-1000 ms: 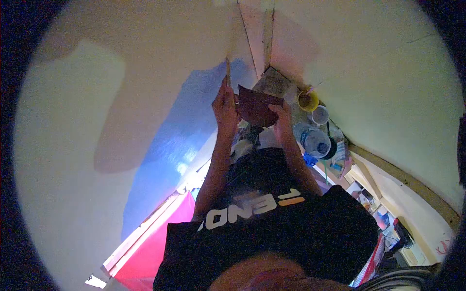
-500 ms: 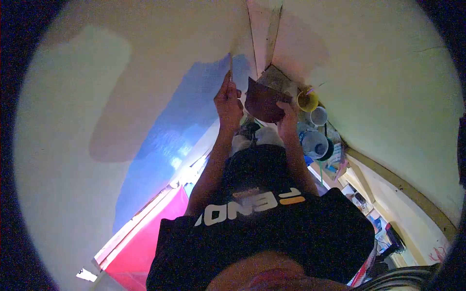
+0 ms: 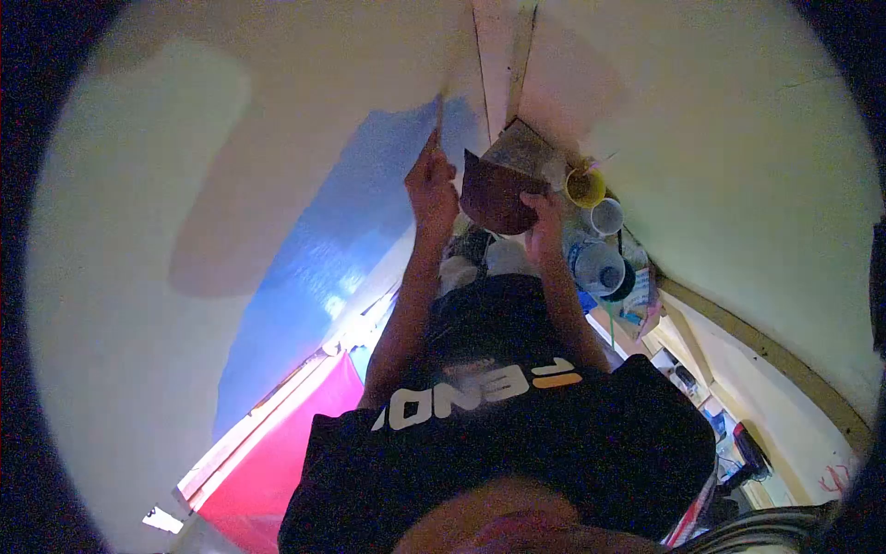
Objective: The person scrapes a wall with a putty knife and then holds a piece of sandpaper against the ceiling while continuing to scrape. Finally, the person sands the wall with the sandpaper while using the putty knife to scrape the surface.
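Observation:
My left hand (image 3: 431,189) is closed around a thin paintbrush (image 3: 440,113), pointing up along the wall. The brush tip is right at the upper edge of a blue painted patch (image 3: 323,240) on the pale wall (image 3: 129,231). To its right, my right hand (image 3: 543,217) grips the side of a dark reddish-brown piece (image 3: 500,194) with a curved lower edge and a pointed upper left corner. My thumb lies over its face, and the other fingers are hidden behind it.
A yellow bucket (image 3: 585,187), a white tub (image 3: 606,217) and a clear container (image 3: 598,269) stand along the right wall (image 3: 738,175). A wall corner (image 3: 503,60) rises ahead. A bright pink panel (image 3: 291,448) is at lower left.
My left hand and the brush have shifted slightly up. The brown piece has moved a little left with my right hand. Both grips are unchanged.

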Available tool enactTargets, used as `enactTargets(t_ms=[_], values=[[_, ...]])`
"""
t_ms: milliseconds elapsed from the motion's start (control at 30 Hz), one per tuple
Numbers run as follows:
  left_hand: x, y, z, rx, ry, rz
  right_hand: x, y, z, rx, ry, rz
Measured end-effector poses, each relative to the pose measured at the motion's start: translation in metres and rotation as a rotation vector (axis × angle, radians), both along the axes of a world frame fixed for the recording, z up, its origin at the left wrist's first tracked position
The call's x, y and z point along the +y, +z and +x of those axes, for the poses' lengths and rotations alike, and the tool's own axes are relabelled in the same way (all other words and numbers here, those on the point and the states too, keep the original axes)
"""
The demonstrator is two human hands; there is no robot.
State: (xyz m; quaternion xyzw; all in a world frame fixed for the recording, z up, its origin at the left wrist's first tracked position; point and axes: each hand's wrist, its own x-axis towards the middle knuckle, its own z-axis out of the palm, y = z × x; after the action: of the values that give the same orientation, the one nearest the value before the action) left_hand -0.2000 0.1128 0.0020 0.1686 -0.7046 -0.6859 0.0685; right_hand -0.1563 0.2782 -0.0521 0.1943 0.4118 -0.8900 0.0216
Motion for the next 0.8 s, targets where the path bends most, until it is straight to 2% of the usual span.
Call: enactTargets(t_ms=[33,100,133,233,300,400,533,633,700,800], values=[[-0.005,-0.008,0.002,-0.006,0.007,0.001,0.002,-0.001,-0.001,0.014,0.019,-0.001],[-0.005,0.011,0.006,-0.026,0.006,-0.001,0.006,-0.002,0.001,0.037,0.040,-0.003],[0.001,0.021,0.004,-0.091,-0.037,-0.124,0.009,-0.004,0.004,0.031,0.052,-0.014],[0.007,0.013,0.000,-0.086,-0.031,0.107,0.016,-0.006,0.005,0.030,0.057,-0.026],[-0.001,0.023,0.003,-0.091,-0.014,0.038,0.013,0.003,0.000,0.057,-0.017,-0.023],[0.001,0.021,-0.006,-0.136,-0.032,0.018,0.015,0.030,0.002,0.001,0.064,0.007],[0.006,0.034,0.007,-0.093,0.039,-0.019,0.017,0.006,0.004,0.012,-0.005,0.003],[0.008,0.013,0.001,-0.104,0.065,0.047,0.014,0.023,0.012,0.002,0.018,0.003],[0.006,0.021,0.013,0.019,0.013,-0.168,0.013,0.022,0.009,-0.013,0.076,0.021],[0.004,0.026,0.002,-0.002,-0.016,-0.204,0.010,0.024,0.008,-0.023,0.012,0.043]])
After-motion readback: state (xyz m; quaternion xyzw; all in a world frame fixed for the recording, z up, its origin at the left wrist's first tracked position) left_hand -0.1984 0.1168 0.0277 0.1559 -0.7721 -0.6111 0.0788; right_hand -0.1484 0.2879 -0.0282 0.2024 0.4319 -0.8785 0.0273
